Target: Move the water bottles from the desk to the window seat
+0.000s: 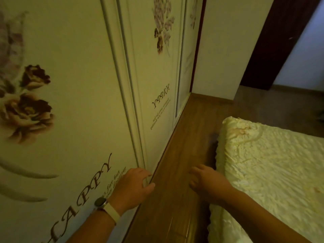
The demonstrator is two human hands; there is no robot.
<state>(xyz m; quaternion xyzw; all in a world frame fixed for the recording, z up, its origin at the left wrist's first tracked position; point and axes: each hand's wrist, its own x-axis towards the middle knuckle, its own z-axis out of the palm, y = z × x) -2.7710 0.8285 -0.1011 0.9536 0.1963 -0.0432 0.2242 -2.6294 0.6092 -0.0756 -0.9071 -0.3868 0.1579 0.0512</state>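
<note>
No water bottle, desk or window seat shows in the head view. My left hand (135, 186), with a watch on its wrist, hangs in front of the wardrobe's lower edge with its fingers loosely spread and holds nothing. My right hand (205, 181) hangs over the wooden floor beside the bed corner, its fingers relaxed and pointing down, and it is empty too.
A cream wardrobe (73, 102) with flower prints and the word HAPPY fills the left side. A bed with a pale yellow textured cover (266, 172) stands at the right. A narrow strip of wooden floor (189, 137) runs between them toward a white wall and a dark doorway (280, 41).
</note>
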